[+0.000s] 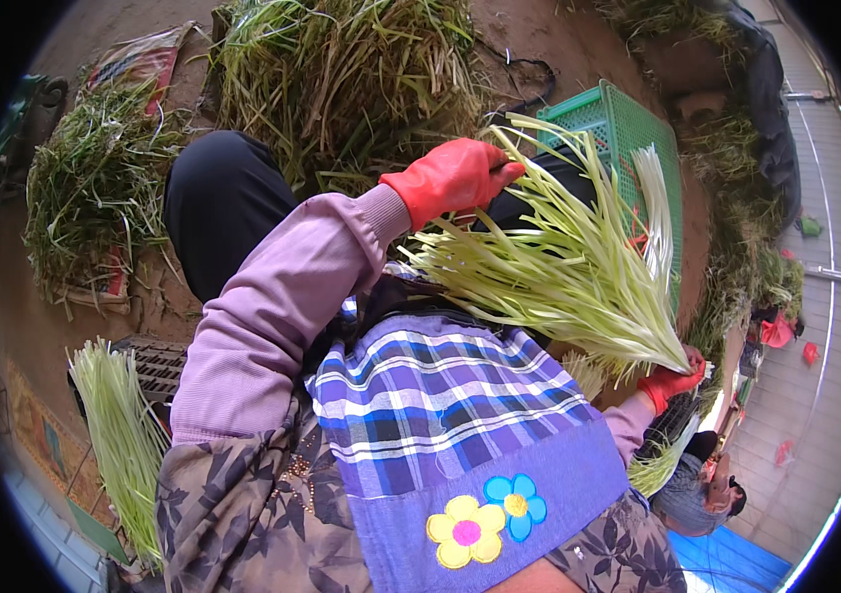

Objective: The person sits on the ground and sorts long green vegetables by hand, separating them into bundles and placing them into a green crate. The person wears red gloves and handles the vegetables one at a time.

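A fanned bundle of pale yellow-green, long-leaved greens, perhaps blanched garlic greens, lies slantwise over my lap. My right hand, in a red rubber glove, grips the gathered whitish stem ends at the right. Up at the loose leaf tips is my left hand, also in a red glove, its thumb and fingers pinched at a few leaves; the exact hold is partly hidden. Below the leaves, a purple plaid apron with flower patches covers my front. My knee in dark trousers sticks up at the left.
A big heap of wilted leaves lies ahead, a smaller heap to its left. White-stemmed greens rest against a green plastic crate. Another bundle lies on a dark crate. A person is at lower right.
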The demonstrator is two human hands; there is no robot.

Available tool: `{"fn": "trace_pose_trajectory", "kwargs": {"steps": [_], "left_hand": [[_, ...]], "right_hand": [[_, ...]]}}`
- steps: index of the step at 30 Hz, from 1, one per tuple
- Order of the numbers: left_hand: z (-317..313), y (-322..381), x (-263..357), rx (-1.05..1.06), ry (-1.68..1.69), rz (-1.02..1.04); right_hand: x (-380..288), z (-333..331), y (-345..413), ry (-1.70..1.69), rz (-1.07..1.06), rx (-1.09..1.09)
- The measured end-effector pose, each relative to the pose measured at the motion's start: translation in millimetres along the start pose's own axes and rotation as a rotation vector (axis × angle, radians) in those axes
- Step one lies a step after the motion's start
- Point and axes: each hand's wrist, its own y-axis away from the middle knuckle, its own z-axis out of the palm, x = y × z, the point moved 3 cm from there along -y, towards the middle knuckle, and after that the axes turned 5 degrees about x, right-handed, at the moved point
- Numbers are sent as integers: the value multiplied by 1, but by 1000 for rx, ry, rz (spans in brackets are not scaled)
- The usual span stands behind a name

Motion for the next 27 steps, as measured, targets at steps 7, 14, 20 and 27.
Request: {"fn": "trace_pose_trajectory", "kwargs": {"steps": [7,14,20,27], "left_hand": [[35,-31,-55,272,428,-216],[-45,-38,-116,575,648,-269],[-68,-28,-11,235,148,57],[-19,-14,23,-78,-143,156]], "right_hand": [[17,-37,-3,266,-142,310],[21,-63,13,189,-113,309],[12,-76,8,285,-155,329],[8,-64,0,190,-112,279]]}}
